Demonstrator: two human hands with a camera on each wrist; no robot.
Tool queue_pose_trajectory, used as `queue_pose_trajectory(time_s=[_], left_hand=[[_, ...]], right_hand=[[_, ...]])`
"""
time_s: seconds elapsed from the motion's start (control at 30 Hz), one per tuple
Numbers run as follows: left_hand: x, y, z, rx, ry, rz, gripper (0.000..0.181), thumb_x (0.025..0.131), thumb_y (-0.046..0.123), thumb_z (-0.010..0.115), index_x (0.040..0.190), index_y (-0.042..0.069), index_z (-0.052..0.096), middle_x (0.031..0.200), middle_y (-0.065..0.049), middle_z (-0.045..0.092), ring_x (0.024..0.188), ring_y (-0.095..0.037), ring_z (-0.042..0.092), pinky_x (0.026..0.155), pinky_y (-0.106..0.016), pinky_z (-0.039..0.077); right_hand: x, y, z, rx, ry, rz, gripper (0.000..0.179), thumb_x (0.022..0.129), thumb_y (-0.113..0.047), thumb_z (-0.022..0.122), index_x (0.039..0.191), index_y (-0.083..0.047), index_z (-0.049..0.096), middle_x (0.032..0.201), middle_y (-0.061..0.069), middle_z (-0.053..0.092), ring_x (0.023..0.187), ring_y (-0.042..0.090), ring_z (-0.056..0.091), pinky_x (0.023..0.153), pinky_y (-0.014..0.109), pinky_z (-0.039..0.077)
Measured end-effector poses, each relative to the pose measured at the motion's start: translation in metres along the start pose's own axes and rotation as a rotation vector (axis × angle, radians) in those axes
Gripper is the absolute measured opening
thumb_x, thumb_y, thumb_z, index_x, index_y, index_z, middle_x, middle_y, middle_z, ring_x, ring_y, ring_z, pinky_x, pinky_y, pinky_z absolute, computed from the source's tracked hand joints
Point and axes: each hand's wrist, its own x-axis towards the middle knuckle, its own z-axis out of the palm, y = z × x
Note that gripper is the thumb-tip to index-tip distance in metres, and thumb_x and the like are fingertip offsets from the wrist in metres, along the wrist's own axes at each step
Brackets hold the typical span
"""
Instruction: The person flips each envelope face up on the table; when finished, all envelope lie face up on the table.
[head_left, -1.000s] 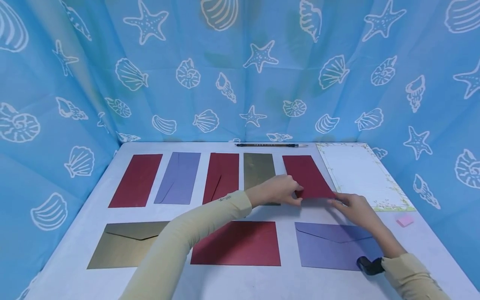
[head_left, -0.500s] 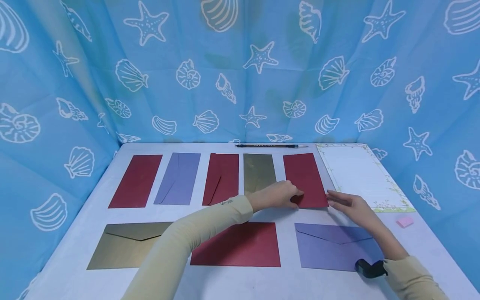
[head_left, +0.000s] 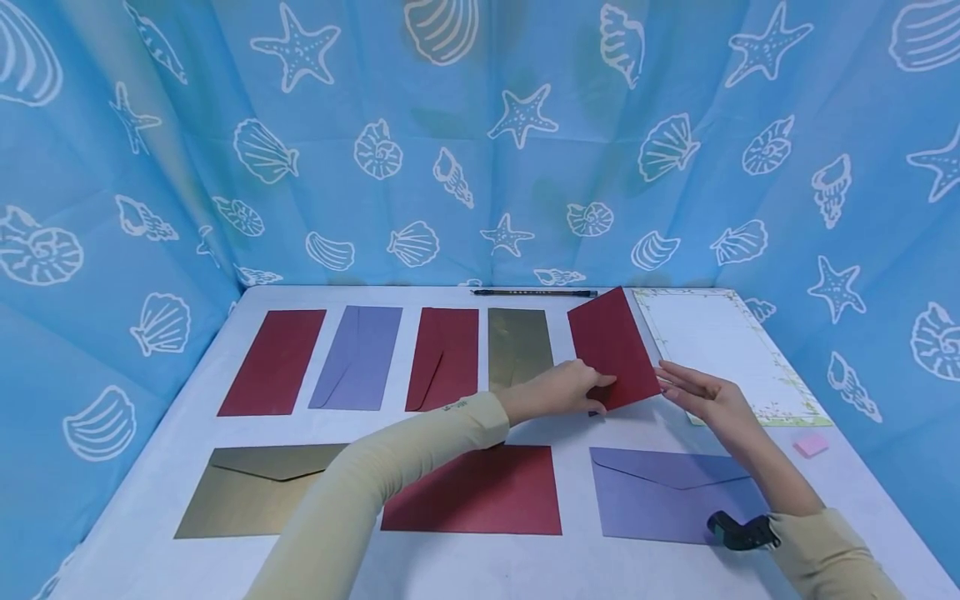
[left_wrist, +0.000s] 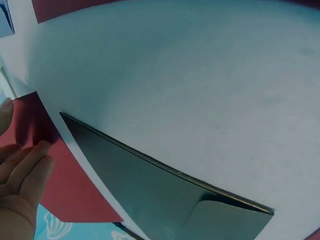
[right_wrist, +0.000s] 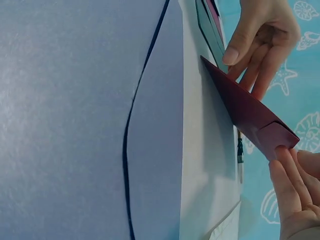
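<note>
A red envelope (head_left: 611, 346) stands tilted at the back right, its right side raised off the table. In the right wrist view its flap side (right_wrist: 255, 122) faces the camera. My left hand (head_left: 558, 385) rests its fingers against the envelope's lower left part. Seen from the left wrist, those fingers (left_wrist: 30, 172) are nearly straight on the red face, with the thumb apart. At the raised right edge is my right hand (head_left: 712, 396). Its extended fingers (right_wrist: 287, 180) press the flap side, and the thumb lies away from them.
Left of it lie gold (head_left: 519, 346), red (head_left: 447, 358), purple (head_left: 356, 358) and red (head_left: 272, 362) envelopes. Nearer are gold (head_left: 247, 492), red (head_left: 472, 492) and purple (head_left: 675, 496) ones. A brush (head_left: 532, 292), bordered paper (head_left: 720, 342) and pink eraser-like block (head_left: 811, 445) lie around.
The red envelope's near edge came down from raised to nearly flat; now its right side has tilted up. My right hand has risen slightly with that edge. The left hand barely moved.
</note>
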Motion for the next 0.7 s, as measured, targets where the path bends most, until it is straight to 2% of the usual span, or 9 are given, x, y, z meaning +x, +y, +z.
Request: queue_pose_trajectory(time_s=[0.1, 0.17, 0.27, 0.37, 0.43, 0.53, 0.6, 0.7], left_hand=[[0.0, 0.002, 0.0, -0.02, 0.005, -0.009, 0.056, 0.087, 0.028, 0.073, 0.137, 0.009, 0.055, 0.097, 0.001, 0.071, 0.082, -0.003, 0.06, 0.069, -0.008, 0.043], [0.0, 0.003, 0.0, -0.038, 0.008, -0.006, 0.056, 0.088, 0.027, 0.072, 0.138, 0.009, 0.054, 0.099, 0.0, 0.071, 0.086, -0.004, 0.06, 0.07, -0.009, 0.043], [0.0, 0.005, 0.0, -0.063, 0.016, 0.005, 0.058, 0.088, 0.026, 0.072, 0.139, 0.008, 0.052, 0.108, -0.001, 0.069, 0.092, -0.005, 0.061, 0.072, -0.008, 0.043], [0.0, 0.007, 0.001, -0.078, 0.016, 0.01, 0.062, 0.089, 0.026, 0.071, 0.142, 0.007, 0.047, 0.112, -0.001, 0.068, 0.092, -0.004, 0.061, 0.072, -0.007, 0.043], [-0.001, 0.008, 0.001, -0.087, 0.022, 0.019, 0.064, 0.089, 0.027, 0.071, 0.144, 0.006, 0.045, 0.113, -0.002, 0.068, 0.092, -0.005, 0.062, 0.072, -0.007, 0.043], [-0.002, 0.01, 0.0, -0.109, 0.043, 0.033, 0.065, 0.089, 0.026, 0.071, 0.144, 0.006, 0.044, 0.116, -0.003, 0.067, 0.096, -0.007, 0.063, 0.074, -0.007, 0.043], [-0.004, 0.011, -0.001, -0.143, 0.065, 0.041, 0.065, 0.089, 0.025, 0.072, 0.144, 0.005, 0.044, 0.117, -0.004, 0.067, 0.097, -0.008, 0.063, 0.074, -0.007, 0.043], [-0.007, 0.011, -0.002, -0.204, 0.101, 0.019, 0.068, 0.088, 0.026, 0.072, 0.146, 0.005, 0.042, 0.105, -0.002, 0.069, 0.085, -0.005, 0.062, 0.067, -0.007, 0.042]], right_hand=[[0.0, -0.003, 0.0, 0.039, 0.007, 0.001, 0.063, 0.095, -0.038, 0.06, 0.148, -0.01, 0.04, 0.136, 0.005, 0.055, 0.106, -0.003, 0.06, 0.098, 0.062, 0.037], [0.0, -0.005, 0.0, 0.057, 0.012, -0.005, 0.062, 0.095, -0.038, 0.06, 0.147, -0.012, 0.04, 0.135, 0.003, 0.056, 0.106, -0.003, 0.06, 0.099, 0.062, 0.035], [0.001, -0.009, 0.0, 0.054, 0.026, -0.025, 0.061, 0.095, -0.037, 0.061, 0.147, -0.012, 0.042, 0.134, 0.001, 0.057, 0.107, -0.002, 0.06, 0.101, 0.047, 0.042], [0.002, -0.013, 0.002, 0.032, 0.043, -0.045, 0.059, 0.095, -0.038, 0.06, 0.146, -0.013, 0.044, 0.132, -0.001, 0.059, 0.108, -0.003, 0.059, 0.092, 0.026, 0.047], [0.003, -0.016, 0.003, 0.024, 0.054, -0.049, 0.058, 0.095, -0.038, 0.061, 0.145, -0.015, 0.046, 0.131, -0.002, 0.06, 0.108, -0.004, 0.059, 0.087, 0.018, 0.046], [0.002, -0.02, 0.004, 0.01, 0.065, -0.051, 0.057, 0.095, -0.039, 0.06, 0.145, -0.016, 0.047, 0.13, -0.003, 0.061, 0.109, -0.004, 0.059, 0.091, 0.024, 0.047], [0.002, -0.022, 0.005, 0.011, 0.068, -0.051, 0.057, 0.095, -0.039, 0.06, 0.145, -0.015, 0.046, 0.13, -0.003, 0.061, 0.109, -0.004, 0.058, 0.097, 0.036, 0.046], [0.003, -0.025, 0.008, 0.026, 0.066, -0.071, 0.056, 0.095, -0.036, 0.061, 0.144, -0.013, 0.047, 0.13, -0.002, 0.061, 0.108, -0.006, 0.057, 0.101, 0.056, 0.038]])
